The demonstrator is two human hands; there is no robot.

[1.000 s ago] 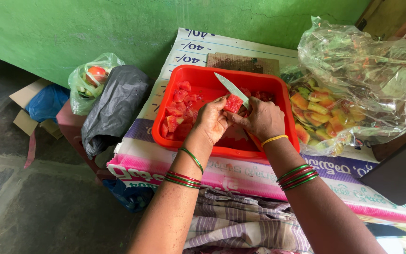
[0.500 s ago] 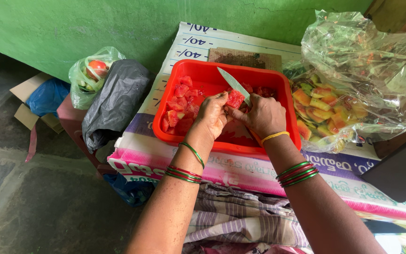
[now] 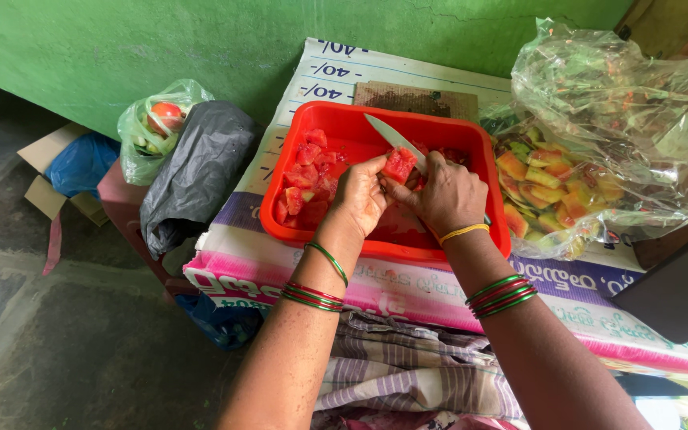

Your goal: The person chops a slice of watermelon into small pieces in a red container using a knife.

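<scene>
Hands over red tray. Left hand pinching red fruit piece from 9 o'clock. Right hand wrapped tight on knife, blade resting on that piece, tip toward 11 o'clock. Cut red chunks heaped at 9 o'clock in tray. Clear bag of peels at 3 o'clock.

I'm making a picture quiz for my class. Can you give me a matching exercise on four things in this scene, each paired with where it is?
Things:
1. knife
2. red fruit piece
3. cut peels
4. black bag

Places:
A. left of the red tray
B. in the clear plastic bag
C. in the right hand
D. pinched between the fingers of both hands, left hand included

Pairs: 1-C, 2-D, 3-B, 4-A
</scene>
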